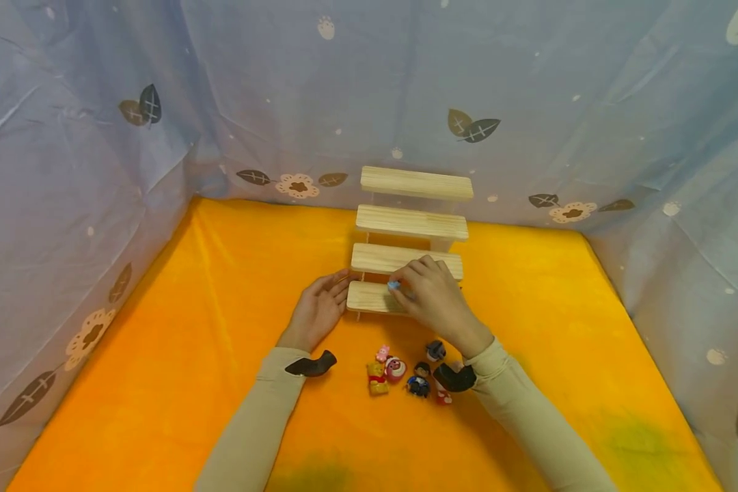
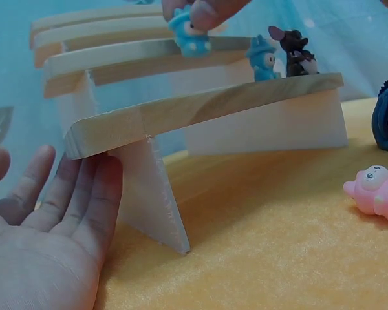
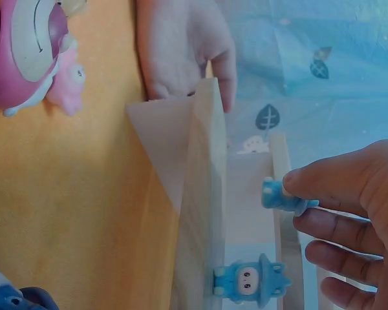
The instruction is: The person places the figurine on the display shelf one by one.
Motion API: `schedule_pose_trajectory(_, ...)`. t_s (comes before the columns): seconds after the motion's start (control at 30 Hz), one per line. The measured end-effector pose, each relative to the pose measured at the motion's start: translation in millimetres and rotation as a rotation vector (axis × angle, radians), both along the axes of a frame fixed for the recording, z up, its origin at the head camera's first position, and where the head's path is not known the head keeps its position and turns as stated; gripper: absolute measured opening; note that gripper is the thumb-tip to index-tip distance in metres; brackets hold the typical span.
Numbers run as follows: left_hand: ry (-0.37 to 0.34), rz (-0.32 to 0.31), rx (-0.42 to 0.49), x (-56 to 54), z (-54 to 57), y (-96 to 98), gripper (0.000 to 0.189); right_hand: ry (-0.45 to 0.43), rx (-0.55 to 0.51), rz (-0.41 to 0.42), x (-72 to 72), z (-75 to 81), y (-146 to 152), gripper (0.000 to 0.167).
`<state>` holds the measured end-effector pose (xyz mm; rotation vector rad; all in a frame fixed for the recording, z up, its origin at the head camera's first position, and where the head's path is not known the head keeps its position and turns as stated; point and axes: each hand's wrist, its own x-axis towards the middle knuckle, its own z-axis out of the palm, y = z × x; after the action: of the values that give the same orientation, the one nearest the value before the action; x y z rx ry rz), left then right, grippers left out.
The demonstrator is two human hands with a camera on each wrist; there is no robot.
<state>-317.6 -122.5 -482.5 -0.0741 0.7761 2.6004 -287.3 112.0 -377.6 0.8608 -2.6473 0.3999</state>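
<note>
A small blue figurine (image 1: 393, 284) is pinched between the thumb and fingers of my right hand (image 1: 433, 297), above the lowest step of a four-step wooden display stand (image 1: 365, 296). In the left wrist view, a second blue figurine (image 2: 262, 59) stands on that lowest step, beside a dark large-eared mouse figurine (image 2: 297, 51). In the head view my right hand hides both. At the step's left end rests my left hand (image 1: 316, 307), palm turned up; its extended fingertips (image 2: 107, 174) touch the plank's underside.
In front of the stand lie a yellow bear (image 1: 377, 380), a magenta bear (image 1: 395, 369), a small pink figure (image 1: 383, 352), a dark-haired figure (image 1: 419, 381), a dark blue donkey (image 1: 435, 350) and a red-and-white figure (image 1: 443, 396). Patterned curtains (image 1: 344, 89) surround the orange cloth (image 1: 252, 273).
</note>
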Motion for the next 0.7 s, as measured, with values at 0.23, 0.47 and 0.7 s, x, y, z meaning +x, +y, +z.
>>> schedule_pose_trajectory(0.23,0.012,0.011,-0.027,-0.2,-1.2,1.2,0.039,0.053,0.033,0.003,-1.1,-3.8,-0.3,0.016)
schedule_pose_trajectory(0.47,0.002,0.011,-0.035,0.5,-0.3,1.4,0.034,0.059,0.056,0.012,-1.4,-5.6,4.5,0.014)
schedule_pose_trajectory(0.7,0.006,0.010,-0.045,-0.1,-0.4,1.9,0.035,0.063,0.052,0.013,-1.0,-6.5,5.7,0.014)
